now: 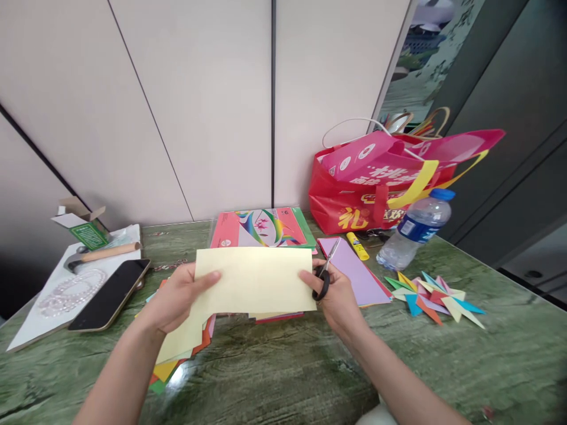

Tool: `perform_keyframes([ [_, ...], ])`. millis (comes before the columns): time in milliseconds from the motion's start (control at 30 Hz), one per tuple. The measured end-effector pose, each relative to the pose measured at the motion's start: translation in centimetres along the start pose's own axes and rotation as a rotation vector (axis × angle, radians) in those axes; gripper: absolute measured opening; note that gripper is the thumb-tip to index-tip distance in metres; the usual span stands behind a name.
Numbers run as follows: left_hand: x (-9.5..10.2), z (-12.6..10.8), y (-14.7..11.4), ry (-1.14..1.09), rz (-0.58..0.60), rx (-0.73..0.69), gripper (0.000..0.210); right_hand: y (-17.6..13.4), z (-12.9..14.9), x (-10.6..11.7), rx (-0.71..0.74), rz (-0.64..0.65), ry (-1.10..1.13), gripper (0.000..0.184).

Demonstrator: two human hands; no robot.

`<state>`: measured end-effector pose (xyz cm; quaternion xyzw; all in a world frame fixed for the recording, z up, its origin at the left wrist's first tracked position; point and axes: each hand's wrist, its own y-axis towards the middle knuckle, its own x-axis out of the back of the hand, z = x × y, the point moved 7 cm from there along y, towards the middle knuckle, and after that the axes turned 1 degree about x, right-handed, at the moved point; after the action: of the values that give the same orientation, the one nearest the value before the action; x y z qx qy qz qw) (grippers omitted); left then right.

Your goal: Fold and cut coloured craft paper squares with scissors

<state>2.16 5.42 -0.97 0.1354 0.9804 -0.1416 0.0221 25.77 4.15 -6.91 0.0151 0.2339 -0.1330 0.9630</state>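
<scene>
A pale yellow sheet of paper (257, 280) is stretched level between my two hands above the table. My left hand (179, 295) pinches its left end, thumb on top. At the right end, my right hand (339, 295) grips the paper with the thumb while also holding scissors (323, 280) by their black handles. The blades point up and away, clear of the sheet. Under my left hand lies a fanned pile of coloured paper (181, 348), partly hidden by the hand and sheet. Purple paper (352, 271) lies just beyond my right hand.
Behind the sheet lies a coloured paper pack (261, 227). A yellow glue stick (357, 246), water bottle (416, 230), red bag (367, 183) and folded paper stars (436, 295) are on the right. On the left are a phone (110, 295), hammer (108, 252), beads (73, 292) and green box (86, 227).
</scene>
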Motion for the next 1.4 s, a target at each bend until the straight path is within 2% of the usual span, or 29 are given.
perform_keyframes([
  [133,1.1,0.0,-0.2,0.02,-0.015,0.066,0.03,0.2,0.5,0.2,0.072,-0.006,-0.048,0.037],
  [367,-0.5,0.4,-0.2,0.037,0.087,0.071,0.041,0.3,1.1,0.8,0.149,-0.082,-0.092,0.037],
  [467,-0.1,0.0,0.0,0.07,0.012,0.024,0.038,0.4,0.8,0.9,0.115,-0.081,-0.099,0.039],
  [567,1.2,-0.8,0.1,0.036,-0.137,-0.068,0.038,0.0,0.0,-0.4,0.036,0.063,-0.145,0.043],
  [667,2.2,-1.2,0.0,-0.042,-0.249,-0.135,0.041,-1.7,-1.2,-3.0,-0.087,0.339,-0.221,0.044],
  [733,2.3,-1.3,-0.1,-0.083,-0.285,-0.158,0.04,-3.5,-2.3,-4.7,-0.208,0.551,-0.236,0.041],
  [800,1.9,-1.4,-0.2,-0.107,-0.286,-0.168,0.038,-4.8,-2.8,-5.8,-0.268,0.662,-0.219,0.037],
  [1000,-0.4,-1.6,-0.7,-0.098,-0.183,-0.161,0.047,-5.2,-2.8,-6.0,-0.275,0.685,-0.203,0.038],
  [1167,-1.7,-1.2,-0.8,-0.055,-0.105,-0.127,0.041,-5.4,-2.4,-6.2,-0.269,0.709,-0.175,0.041],
  [1400,-2.6,-0.7,-0.5,-0.064,-0.029,-0.096,0.034,-5.6,-1.8,-6.3,-0.228,0.723,-0.164,0.038],
])
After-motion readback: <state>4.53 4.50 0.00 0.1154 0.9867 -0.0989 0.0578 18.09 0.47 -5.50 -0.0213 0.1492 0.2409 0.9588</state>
